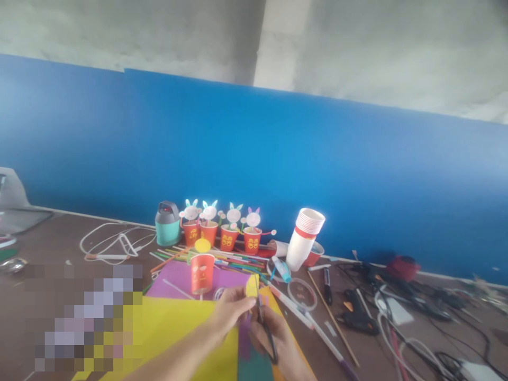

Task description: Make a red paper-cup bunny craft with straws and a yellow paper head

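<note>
A small piece of yellow paper point(252, 286) is pinched between the thumb and fingers of my left hand point(234, 308). My right hand point(273, 330) grips dark-handled scissors point(266, 333), whose blades point up at the paper's right edge. Just left of my hands stands a red cup point(202, 275) with a yellow oval point(202, 245) above its rim. Beneath my hands lie a large yellow sheet point(170, 328), a green sheet point(254, 365) and a purple strip. A purple sheet point(170, 280) lies behind the yellow one.
Red cups with bunny heads point(228, 238) line the back, beside a teal container point(167, 227). A tall white cup stack point(304, 241) leans right of them. Colored sticks lie in front. A glue gun point(359, 315), a marker point(327, 286) and tangled cables occupy the right.
</note>
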### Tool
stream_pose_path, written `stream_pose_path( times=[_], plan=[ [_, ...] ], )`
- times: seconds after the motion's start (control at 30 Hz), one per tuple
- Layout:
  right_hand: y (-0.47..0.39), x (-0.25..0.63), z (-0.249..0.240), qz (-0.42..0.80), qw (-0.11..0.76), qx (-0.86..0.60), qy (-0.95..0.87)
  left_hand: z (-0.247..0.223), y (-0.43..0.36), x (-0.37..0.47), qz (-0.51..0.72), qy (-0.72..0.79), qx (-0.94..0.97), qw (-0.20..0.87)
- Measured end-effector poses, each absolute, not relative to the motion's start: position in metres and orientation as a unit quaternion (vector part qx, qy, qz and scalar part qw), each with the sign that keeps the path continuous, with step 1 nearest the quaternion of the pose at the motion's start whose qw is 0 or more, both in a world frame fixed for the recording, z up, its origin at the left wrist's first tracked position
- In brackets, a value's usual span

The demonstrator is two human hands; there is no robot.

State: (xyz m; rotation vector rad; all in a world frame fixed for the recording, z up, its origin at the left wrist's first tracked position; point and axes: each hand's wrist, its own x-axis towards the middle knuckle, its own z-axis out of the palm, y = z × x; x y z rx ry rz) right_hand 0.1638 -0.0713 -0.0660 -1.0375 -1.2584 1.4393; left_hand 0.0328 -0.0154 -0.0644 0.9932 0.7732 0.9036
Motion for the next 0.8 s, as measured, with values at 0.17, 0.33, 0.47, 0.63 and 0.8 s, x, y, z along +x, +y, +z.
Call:
stream_pose_path(
  times=[0.17,0.33,0.47,0.63,0.8],
  plan=[
    [-0.069,0.164,-0.077,0.603,0.473,-0.416,-0.49,-0.067,-0.014,0.034,0.409,0.346,0.449,0.715],
    [-0.067,0.165,-0.08,0.594,0.466,-0.435,-0.49,-0.068,-0.012,0.033,0.408,0.338,0.457,0.715],
    [-0.064,0.165,-0.086,0.599,0.476,-0.426,-0.482,-0.069,-0.01,0.03,0.397,0.346,0.471,0.708],
    [-0.063,0.164,-0.086,0.593,0.484,-0.423,-0.485,-0.069,-0.013,0.028,0.388,0.358,0.479,0.701],
    [-0.064,0.163,-0.089,0.604,0.492,-0.413,-0.471,-0.074,-0.011,0.028,0.389,0.355,0.48,0.702]
  ],
)
